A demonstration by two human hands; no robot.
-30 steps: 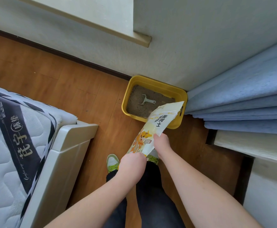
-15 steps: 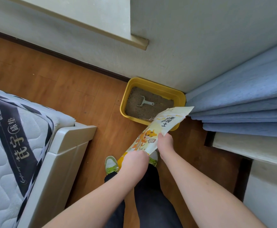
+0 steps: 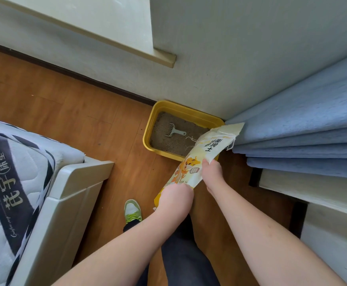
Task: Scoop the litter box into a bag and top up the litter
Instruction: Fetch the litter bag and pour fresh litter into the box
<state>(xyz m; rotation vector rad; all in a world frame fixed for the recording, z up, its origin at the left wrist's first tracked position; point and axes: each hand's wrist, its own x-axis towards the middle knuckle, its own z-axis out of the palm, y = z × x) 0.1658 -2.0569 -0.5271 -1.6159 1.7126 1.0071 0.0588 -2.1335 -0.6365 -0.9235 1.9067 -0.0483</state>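
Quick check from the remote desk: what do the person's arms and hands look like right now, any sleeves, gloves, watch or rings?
Both forearms are bare, with no sleeves in view. The left hand and right hand wear no gloves, and no watch, bracelet or ring shows on the parts visible. The fingers are mostly hidden, so rings there cannot be ruled out.

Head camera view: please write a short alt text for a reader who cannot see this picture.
Seen from above, a person's left hand and right hand grip a litter bag, its torn mouth tilted over a yellow litter box on the wooden floor. A grey scoop lies on the litter inside.
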